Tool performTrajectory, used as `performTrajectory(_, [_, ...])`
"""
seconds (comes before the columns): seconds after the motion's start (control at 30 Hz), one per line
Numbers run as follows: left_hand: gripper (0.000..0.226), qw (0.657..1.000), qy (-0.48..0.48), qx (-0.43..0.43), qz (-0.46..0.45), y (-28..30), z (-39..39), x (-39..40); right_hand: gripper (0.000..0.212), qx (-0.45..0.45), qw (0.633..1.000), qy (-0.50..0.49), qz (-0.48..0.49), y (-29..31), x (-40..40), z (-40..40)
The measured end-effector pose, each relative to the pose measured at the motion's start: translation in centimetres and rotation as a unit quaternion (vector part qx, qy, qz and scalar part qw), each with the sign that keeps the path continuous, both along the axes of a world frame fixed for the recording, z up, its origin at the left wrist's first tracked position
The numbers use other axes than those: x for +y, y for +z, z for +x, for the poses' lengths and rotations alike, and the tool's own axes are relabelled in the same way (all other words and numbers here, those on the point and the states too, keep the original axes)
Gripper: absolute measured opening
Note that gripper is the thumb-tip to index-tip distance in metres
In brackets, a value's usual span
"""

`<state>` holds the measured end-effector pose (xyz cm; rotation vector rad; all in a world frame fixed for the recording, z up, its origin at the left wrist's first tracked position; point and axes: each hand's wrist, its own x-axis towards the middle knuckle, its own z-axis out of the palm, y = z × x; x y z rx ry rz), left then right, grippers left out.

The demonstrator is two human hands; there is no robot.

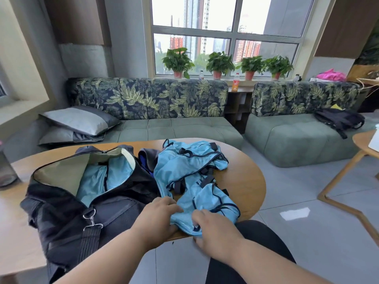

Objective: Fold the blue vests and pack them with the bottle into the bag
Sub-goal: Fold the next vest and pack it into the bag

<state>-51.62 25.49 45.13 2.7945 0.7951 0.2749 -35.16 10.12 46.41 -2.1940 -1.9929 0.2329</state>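
A heap of light blue mesh vests (pixel 192 171) with dark trim lies crumpled on the right part of the wooden table (pixel 246 181). To its left stands the black duffel bag (pixel 67 208), unzipped, with blue vest fabric (pixel 96 181) lying inside it. My left hand (pixel 158 216) grips the near edge of the closest vest. My right hand (pixel 213 228) pinches the same vest at the table's front edge. I cannot see the task's bottle on the table.
A dark round object (pixel 6 171) stands at the table's far left. Behind the table is a green sofa (pixel 174 128) with grey pillows (pixel 80 121). Potted plants and bottles (pixel 236 82) line the windowsill. A second wooden table (pixel 365 144) stands at right.
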Motion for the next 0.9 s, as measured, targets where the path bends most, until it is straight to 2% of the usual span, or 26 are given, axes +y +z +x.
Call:
performTrajectory(0.17, [0.063,1.000,-0.021,-0.011,-0.005,0.0,0.7,-0.7,0.047,0.114,0.991,-0.061,0.038,-0.5,-1.2,0.7])
performTrajectory(0.3, [0.064,0.998,-0.068,0.007,-0.013,-0.6,1.4,-1.8,0.046,0.173,0.971,-0.144,0.082,-0.4,-1.7,1.7])
performTrajectory(0.4, [0.064,0.997,-0.080,0.005,-0.023,-1.5,2.0,-2.4,0.053,0.199,0.962,-0.166,0.085,-0.2,-1.8,2.0])
performTrajectory(0.43, [0.061,0.996,-0.084,0.001,-0.033,-1.7,2.3,-2.5,0.059,0.206,0.962,-0.165,0.076,-0.4,-1.8,2.1])
performTrajectory(0.53, [0.033,0.995,-0.078,-0.036,-0.050,-1.7,2.8,-2.7,0.071,0.225,0.962,-0.150,0.030,-1.1,-1.8,3.0])
performTrajectory(0.63, [0.027,0.995,-0.056,-0.049,-0.069,-1.4,2.9,-2.9,0.071,0.281,0.949,-0.140,-0.010,-1.4,-2.1,4.5])
performTrajectory(0.7, [0.038,0.992,-0.035,-0.063,-0.101,-1.1,2.8,-2.9,0.071,0.271,0.949,-0.160,0.000,-1.3,-2.4,5.4])
performTrajectory(0.77, [0.049,0.989,-0.022,-0.089,-0.117,-1.1,2.6,-2.6,0.070,0.202,0.955,-0.216,0.025,-1.3,-2.4,6.0])
performTrajectory(0.87, [0.021,0.984,0.015,-0.117,-0.132,-0.8,2.4,-2.3,0.059,0.098,0.949,-0.299,0.027,-1.1,-2.1,6.2])
performTrajectory(0.9, [0.023,0.983,0.020,-0.129,-0.129,-0.7,2.4,-2.2,0.052,0.084,0.946,-0.312,0.021,-0.9,-2.0,6.2])
